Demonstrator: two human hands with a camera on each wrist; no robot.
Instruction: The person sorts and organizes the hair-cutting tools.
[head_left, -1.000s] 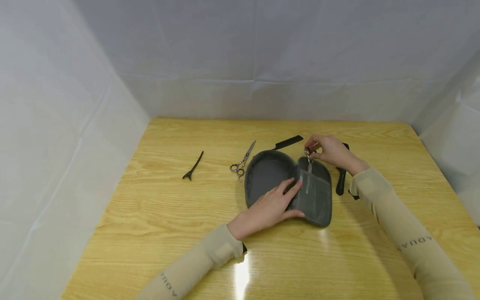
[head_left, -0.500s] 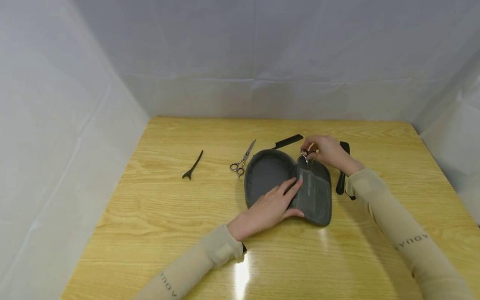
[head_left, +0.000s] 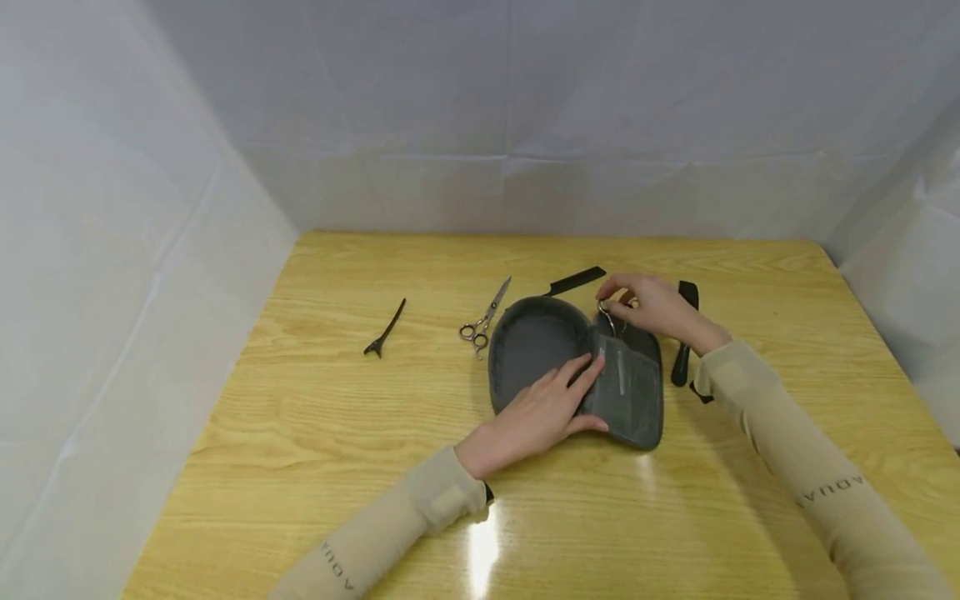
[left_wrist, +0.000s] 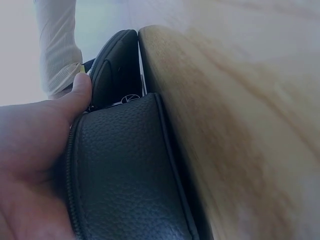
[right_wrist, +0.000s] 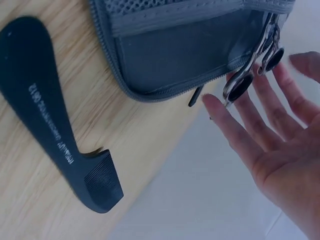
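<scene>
Open dark grey zip case [head_left: 577,375] sits centre of frame on wooden table [head_left: 300,433]. Left hand [head_left: 536,412] lies flat, fingers relaxed, pressing mesh pocket. Right hand [head_left: 652,304], fingers loose and spread, fingertips at silver scissors [right_wrist: 250,70] tucked in pocket, probably touching. Black comb [right_wrist: 55,130] beside case.

An open grey zip case [head_left: 577,367] lies mid-table [head_left: 300,433], nearer the far edge. Steel scissors [head_left: 483,321] and a black hair clip [head_left: 385,330] lie to its left, a black comb [head_left: 576,282] behind it, another black comb [head_left: 684,333] on its right.
</scene>
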